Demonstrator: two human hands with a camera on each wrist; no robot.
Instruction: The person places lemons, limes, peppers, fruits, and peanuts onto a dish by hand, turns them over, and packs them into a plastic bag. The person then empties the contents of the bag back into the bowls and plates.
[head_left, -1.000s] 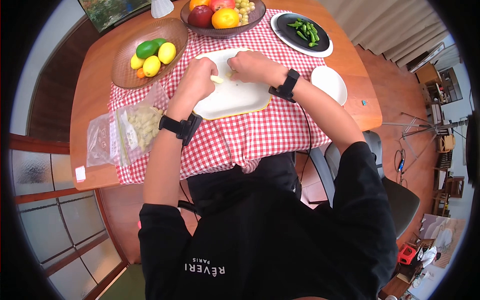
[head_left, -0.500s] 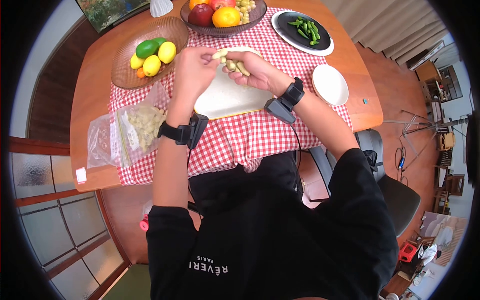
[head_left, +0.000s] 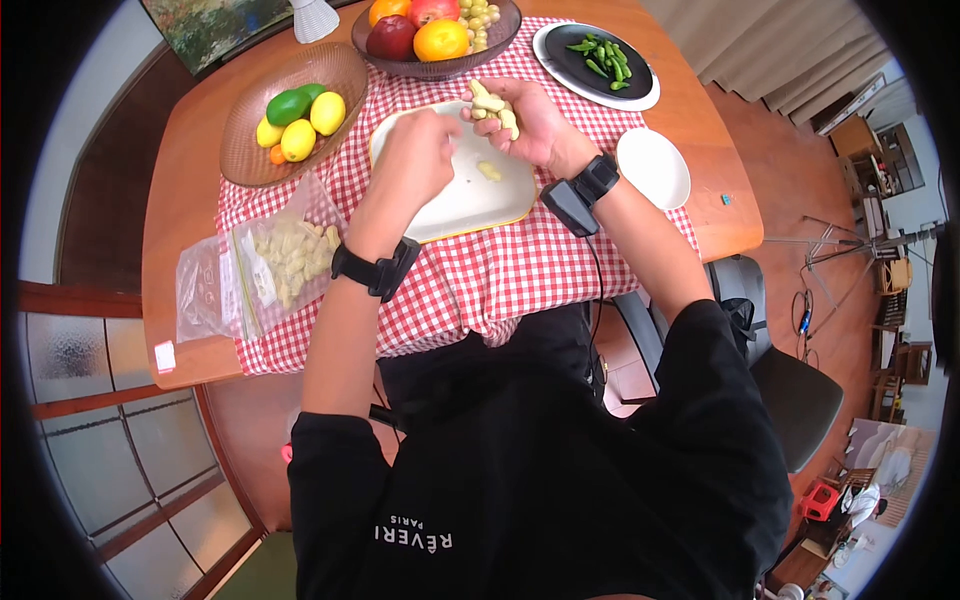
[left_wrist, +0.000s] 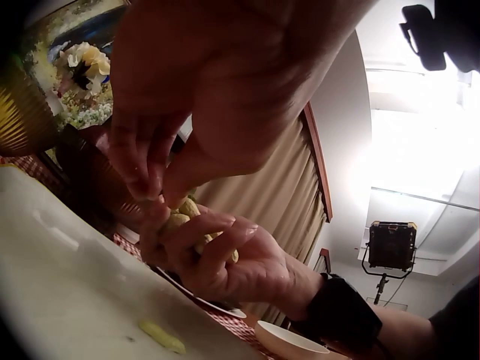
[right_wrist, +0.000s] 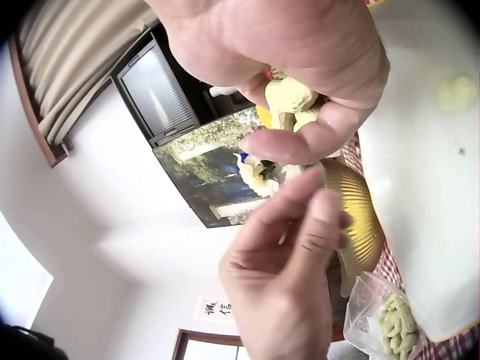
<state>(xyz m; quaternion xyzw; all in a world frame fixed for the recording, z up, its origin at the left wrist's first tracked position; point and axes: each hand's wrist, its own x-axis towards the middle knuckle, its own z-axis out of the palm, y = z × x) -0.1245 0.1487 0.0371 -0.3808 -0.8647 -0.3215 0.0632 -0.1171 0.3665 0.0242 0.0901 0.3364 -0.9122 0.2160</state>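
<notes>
My right hand [head_left: 538, 122] is held over the far right of the white tray [head_left: 445, 215], curled round several pale yellow-green, knobbly pieces [head_left: 490, 102]. In the left wrist view those pieces [left_wrist: 186, 214] show between its bent fingers. My left hand [head_left: 415, 165] is over the tray's left side, thumb and fingertips drawn together close to the right fingertips. I cannot tell whether a piece is between them. One similar pale piece [head_left: 488, 171] lies alone on the tray. More pieces [head_left: 295, 262] fill a clear zip bag [head_left: 207, 290] on the left.
A ribbed bowl [head_left: 240, 140] with lemons and green fruit stands at the back left. Behind the tray is a fruit bowl [head_left: 430, 68]. At the right are a black plate [head_left: 565, 60] of green peppers and a white bowl [head_left: 653, 168]. A checked cloth [head_left: 490, 285] lies beneath.
My right hand has turned up from the tray, showing the pieces in it, and moved slightly right. My left hand has dropped back from it. One piece now shows on the tray.
</notes>
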